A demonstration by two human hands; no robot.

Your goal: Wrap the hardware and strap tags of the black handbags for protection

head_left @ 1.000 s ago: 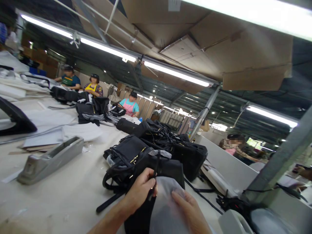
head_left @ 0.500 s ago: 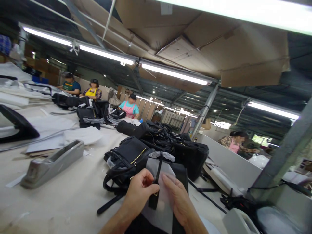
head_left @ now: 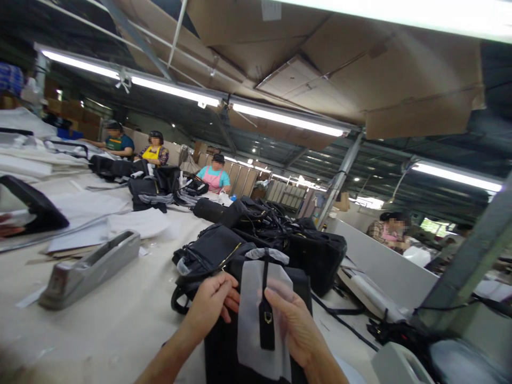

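A black bag [head_left: 224, 341] lies in front of me, a translucent sheet [head_left: 250, 320] spread over its face. On top of that sheet runs a black strap [head_left: 266, 333] with a gold D-shaped ring. My right hand [head_left: 298, 325] grips the sheet's right edge, its thumb on top beside the strap and its fingers behind the sheet. Just left of the sheet is my left hand [head_left: 216, 301], its fingers curled loosely and a little apart, with nothing seen in them. Pale wrapping covers the handle [head_left: 266, 256] at the bag's top.
Black bags [head_left: 276, 224] are piled behind. A grey tape dispenser [head_left: 92, 269] and white sheets [head_left: 138, 223] lie on the table [head_left: 132, 320] at left. Another person's hand [head_left: 10, 226] shows at the left edge. A second dispenser [head_left: 400, 365] stands lower right. Several people sit farther off.
My left hand has let go of the strap and moved left. The strap's end and ring now show uncovered. Another person's hand has appeared at the left edge.
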